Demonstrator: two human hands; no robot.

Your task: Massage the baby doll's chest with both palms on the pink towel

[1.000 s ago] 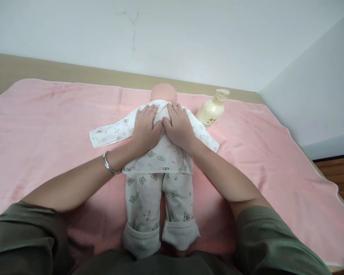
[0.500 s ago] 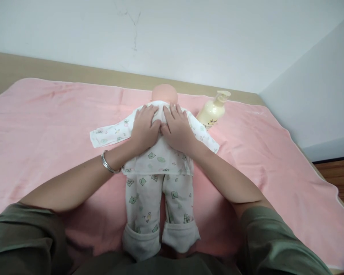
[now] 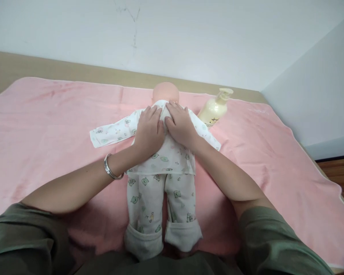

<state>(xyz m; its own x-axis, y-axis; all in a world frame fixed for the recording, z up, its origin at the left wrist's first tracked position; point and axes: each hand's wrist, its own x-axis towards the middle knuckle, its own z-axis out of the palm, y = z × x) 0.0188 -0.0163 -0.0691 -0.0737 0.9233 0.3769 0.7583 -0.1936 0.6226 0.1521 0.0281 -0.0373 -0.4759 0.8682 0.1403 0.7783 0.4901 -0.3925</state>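
Note:
A baby doll (image 3: 174,164) in white printed pajamas lies face down in front of me, its bald head at the far end and its sleeves spread to both sides. Flat on the left of its upper back rests my left hand (image 3: 149,130), fingers stretched toward the head. My right hand (image 3: 181,124) lies on the right of the upper back, its fingertips near the neck. Neither hand grips anything; the thumbs are close together over the middle of the back. The trouser cuffs are folded up at the near end, close to my body.
Under the doll spreads a pink blanket (image 3: 60,110) on a wooden surface (image 3: 83,70). A cream pump bottle (image 3: 214,110) is just beyond the doll's right sleeve. A white wall (image 3: 189,38) rises behind, with another wall on the right.
My right hand has slid a little farther toward the doll's neck. The left hand has turned slightly, its thumb now nearer its fingers. The view has shifted a little.

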